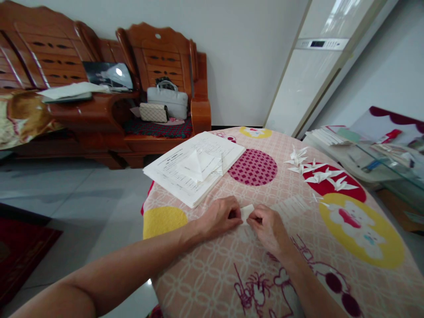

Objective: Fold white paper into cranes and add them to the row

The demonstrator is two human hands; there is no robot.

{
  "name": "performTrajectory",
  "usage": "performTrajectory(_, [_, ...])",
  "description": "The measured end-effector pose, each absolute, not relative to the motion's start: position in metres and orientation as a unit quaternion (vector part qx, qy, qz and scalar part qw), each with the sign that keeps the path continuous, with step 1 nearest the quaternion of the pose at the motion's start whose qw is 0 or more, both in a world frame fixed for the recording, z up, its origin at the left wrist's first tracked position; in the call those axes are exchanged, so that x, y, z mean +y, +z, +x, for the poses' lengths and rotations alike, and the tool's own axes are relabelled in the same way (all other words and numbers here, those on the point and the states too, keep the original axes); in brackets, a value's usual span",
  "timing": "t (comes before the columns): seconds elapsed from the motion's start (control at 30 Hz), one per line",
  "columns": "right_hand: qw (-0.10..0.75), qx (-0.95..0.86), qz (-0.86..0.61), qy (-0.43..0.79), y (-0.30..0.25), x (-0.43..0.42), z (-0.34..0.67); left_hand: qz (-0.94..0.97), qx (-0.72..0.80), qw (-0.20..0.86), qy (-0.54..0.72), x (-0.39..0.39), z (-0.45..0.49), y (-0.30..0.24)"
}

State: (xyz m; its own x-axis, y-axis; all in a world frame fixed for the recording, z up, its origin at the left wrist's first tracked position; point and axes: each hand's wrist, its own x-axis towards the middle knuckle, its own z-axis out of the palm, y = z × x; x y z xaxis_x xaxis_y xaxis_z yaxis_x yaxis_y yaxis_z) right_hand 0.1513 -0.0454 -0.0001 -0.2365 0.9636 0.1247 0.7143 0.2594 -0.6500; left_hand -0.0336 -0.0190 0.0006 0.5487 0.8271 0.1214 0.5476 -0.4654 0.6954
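Observation:
A small folded piece of white paper is held low over the patterned tablecloth. My left hand pinches its left side, fingers curled. On its right edge, my right hand closes thumb and fingertips. Parts of the paper are hidden behind the fingers. Beyond my left hand lies a stack of printed sheets with a few folded paper pieces on top. Several white paper cranes stand to the right, farther back on the table.
Wooden chairs line the wall, one bearing a light handbag and a quilted purse. A tall white air conditioner stands behind the table. At right, a glass-topped surface carries papers and small items.

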Motion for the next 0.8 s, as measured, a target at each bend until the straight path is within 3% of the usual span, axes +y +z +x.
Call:
performTrajectory(0.3, [0.265, -0.758, -0.553, 0.225, -0.003, -0.046, 0.152, 0.896, 0.259, 0.269, 0.242, -0.024, -0.053, -0.007])
performTrajectory(0.8, [0.254, -0.769, -0.554, 0.195, -0.006, -0.046, 0.151, 0.914, 0.234, 0.256, 0.209, -0.02, -0.058, -0.007])
